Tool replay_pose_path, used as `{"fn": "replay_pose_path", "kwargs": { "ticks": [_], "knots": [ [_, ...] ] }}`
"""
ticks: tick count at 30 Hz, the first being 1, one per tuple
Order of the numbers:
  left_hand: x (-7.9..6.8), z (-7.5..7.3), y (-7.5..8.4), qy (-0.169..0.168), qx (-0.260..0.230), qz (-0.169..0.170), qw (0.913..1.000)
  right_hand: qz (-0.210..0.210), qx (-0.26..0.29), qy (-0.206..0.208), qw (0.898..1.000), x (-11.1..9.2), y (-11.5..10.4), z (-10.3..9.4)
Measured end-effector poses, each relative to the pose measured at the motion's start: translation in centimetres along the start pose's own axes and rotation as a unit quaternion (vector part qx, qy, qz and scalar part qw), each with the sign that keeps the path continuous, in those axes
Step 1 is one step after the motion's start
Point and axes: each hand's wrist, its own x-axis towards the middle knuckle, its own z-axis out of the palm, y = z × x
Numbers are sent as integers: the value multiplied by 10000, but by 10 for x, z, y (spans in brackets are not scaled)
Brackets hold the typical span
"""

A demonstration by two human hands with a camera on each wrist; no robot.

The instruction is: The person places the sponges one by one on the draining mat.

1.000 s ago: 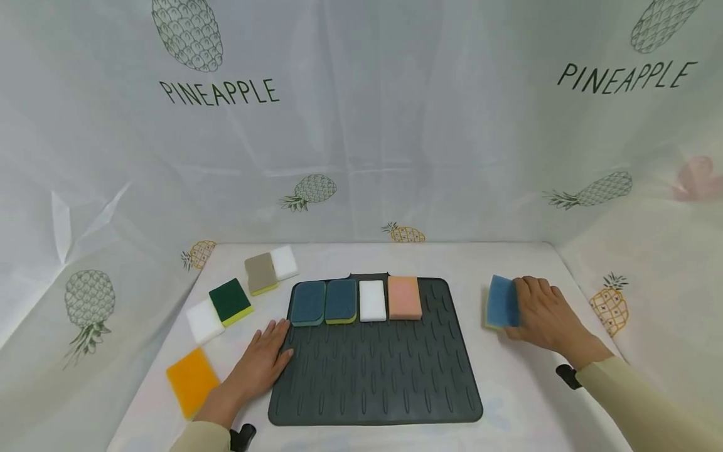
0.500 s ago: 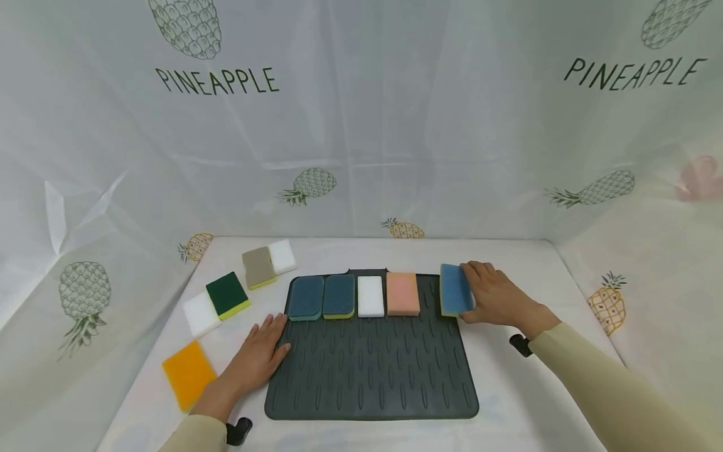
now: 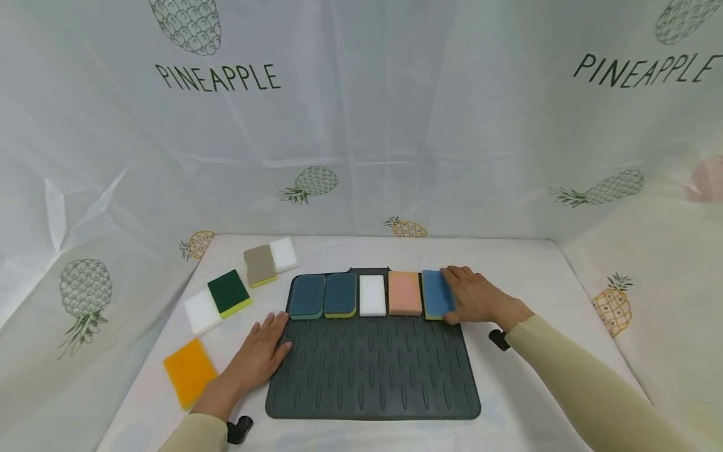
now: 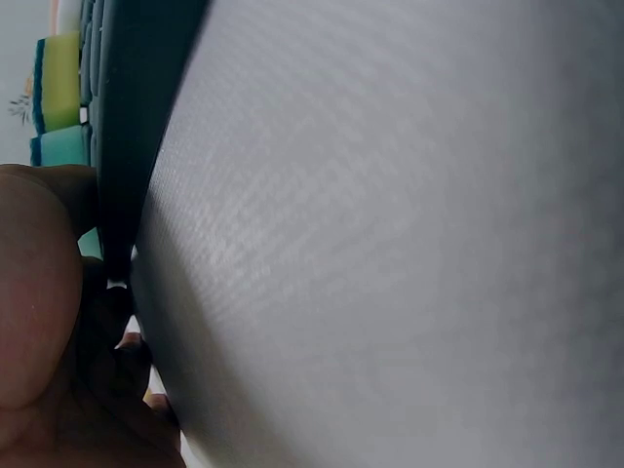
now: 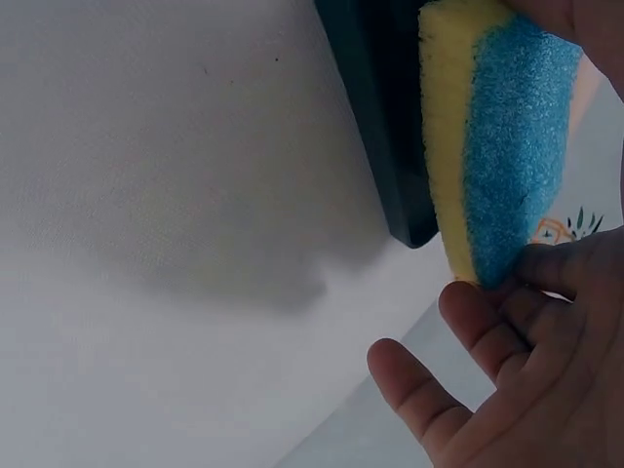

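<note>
My right hand (image 3: 477, 297) grips a blue sponge (image 3: 437, 294) with a yellow underside by its ends, thumb at the near end and fingers at the far one. The sponge lies at the back right corner of the dark grey ribbed mat (image 3: 373, 370), right beside a pink sponge (image 3: 404, 292). In the right wrist view the blue sponge (image 5: 517, 136) shows its yellow layer close over the mat's edge (image 5: 390, 127). My left hand (image 3: 257, 355) rests with straight fingers at the mat's left edge, its thumb over the rim.
Along the mat's back edge lie two dark blue sponges (image 3: 341, 294) and a white sponge (image 3: 372, 295). Left of the mat are an orange pad (image 3: 189, 373), a dark green sponge (image 3: 228, 292), a grey sponge (image 3: 260, 265) and two white ones (image 3: 203, 312). A pineapple-print sheet (image 3: 361, 125) hangs behind.
My right hand has carried the blue sponge leftward from the table right of the mat to the row's right end, beside the pink sponge. The left hand has stayed at the mat's edge.
</note>
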Motion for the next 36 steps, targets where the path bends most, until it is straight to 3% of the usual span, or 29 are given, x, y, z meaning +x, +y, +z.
{"fn": "replay_pose_path", "kwargs": {
  "ticks": [13, 21, 26, 29, 36],
  "knots": [
    [-4, 1, -1, 14, -11, -17, 10000, -73, -108, -101, 9999, 7, -2, 5],
    [-5, 1, 0, -31, -45, -43, 10000, 106, 21, -389, 9992, 9, -3, 5],
    [-3, 0, -1, -46, -77, -51, 9999, 200, 369, -543, 9976, 6, -6, 1],
    [0, -1, -1, -71, -74, -56, 9999, 245, 624, -329, 9972, -5, -6, 0],
    [3, -4, 1, -288, 34, -139, 9995, 198, 753, 1056, 9914, -45, -7, 19]
  ]
}}
